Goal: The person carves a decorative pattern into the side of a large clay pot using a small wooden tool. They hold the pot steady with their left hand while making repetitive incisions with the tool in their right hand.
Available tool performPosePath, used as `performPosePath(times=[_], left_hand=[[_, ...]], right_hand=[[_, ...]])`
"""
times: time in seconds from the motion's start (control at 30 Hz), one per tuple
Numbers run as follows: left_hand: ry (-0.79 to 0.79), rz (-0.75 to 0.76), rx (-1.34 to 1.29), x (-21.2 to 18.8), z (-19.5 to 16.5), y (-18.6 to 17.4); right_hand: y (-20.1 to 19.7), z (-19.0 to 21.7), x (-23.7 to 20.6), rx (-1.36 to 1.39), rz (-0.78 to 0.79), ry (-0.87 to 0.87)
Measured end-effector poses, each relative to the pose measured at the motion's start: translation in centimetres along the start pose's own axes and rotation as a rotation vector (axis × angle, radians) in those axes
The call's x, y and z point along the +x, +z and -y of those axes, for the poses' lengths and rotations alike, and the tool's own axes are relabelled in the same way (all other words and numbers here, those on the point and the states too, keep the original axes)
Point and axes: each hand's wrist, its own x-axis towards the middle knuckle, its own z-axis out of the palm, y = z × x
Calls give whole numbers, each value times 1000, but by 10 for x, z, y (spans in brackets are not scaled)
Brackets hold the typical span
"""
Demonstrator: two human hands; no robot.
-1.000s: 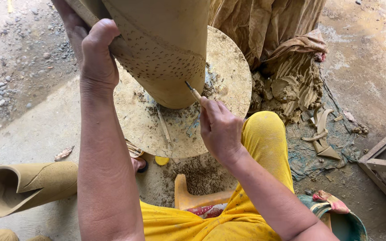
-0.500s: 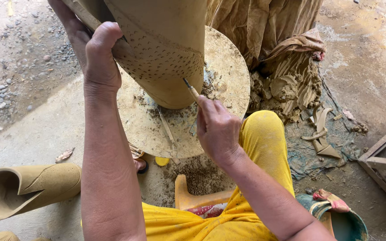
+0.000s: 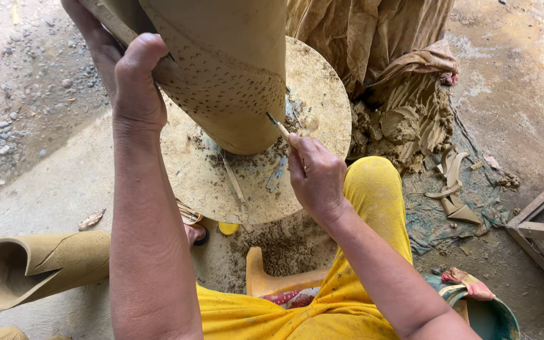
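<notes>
Right hand (image 3: pixel 316 176) has shifted slightly along the pot wall since earlier. It pinches a thin stick tool (image 3: pixel 278 128), pricking dots into the clay pot (image 3: pixel 221 69) on the round wheel (image 3: pixel 322 94). Left hand (image 3: pixel 135 79) grips the rim. Next: steady, even spacing.

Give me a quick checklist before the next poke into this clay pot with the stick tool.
1. Left hand bracing the tall clay pot at its upper side: ok.
2. Right hand gripping the thin stick tool, tip at the pot's lower wall: ok.
3. Pot base seated on the round turntable: ok, though the pot looks tilted toward the person.
4. Turntable surface clean: not ok, clay crumbs and scraps lie around the base.
5. Dotted band even all the way round: cannot tell, the far side is hidden.
</notes>
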Motion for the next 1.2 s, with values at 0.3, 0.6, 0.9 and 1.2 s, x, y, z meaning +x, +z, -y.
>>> performPosePath(times=[0.3,0.6,0.9,1.2], left_hand=[[-2,25,-28,1,-8,-1],[-52,18,-19,3,-5,-9],[-89,28,-47,5,-7,-8],[-103,45,-40,5,-13,-8]], right_hand=[[-8,-13,0,61,20,-15],[5,-23,3,40,15,-57],[-8,-25,7,43,45,8],[-12,-24,1,28,54,11]])
